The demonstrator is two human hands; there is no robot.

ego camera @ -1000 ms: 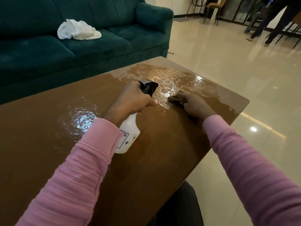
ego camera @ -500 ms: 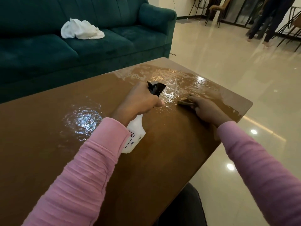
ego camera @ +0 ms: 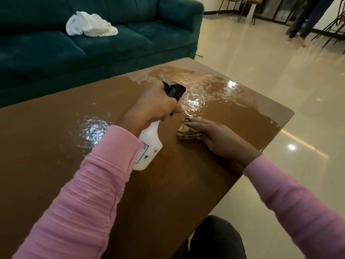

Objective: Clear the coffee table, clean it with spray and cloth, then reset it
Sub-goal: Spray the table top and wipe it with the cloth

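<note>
The brown coffee table [ego camera: 46, 128] has wet, foamy patches at its far right end and near its middle. My left hand [ego camera: 151, 109] grips a white spray bottle [ego camera: 149, 146] with a black nozzle, held tilted just above the tabletop. My right hand [ego camera: 218, 137] lies flat with straight fingers on a brown striped cloth [ego camera: 186, 130], pressing it onto the table beside the bottle. Most of the cloth is hidden under the hand.
A dark green sofa [ego camera: 130, 38] runs along the far side of the table, with a crumpled white cloth [ego camera: 91, 25] on its seat. Shiny tiled floor [ego camera: 280, 71] lies to the right. A person's legs [ego camera: 306, 17] and chairs stand at the far right.
My right hand has drawn the cloth back toward me and to the left, away from the wet far end. My left hand with the bottle has barely shifted.
</note>
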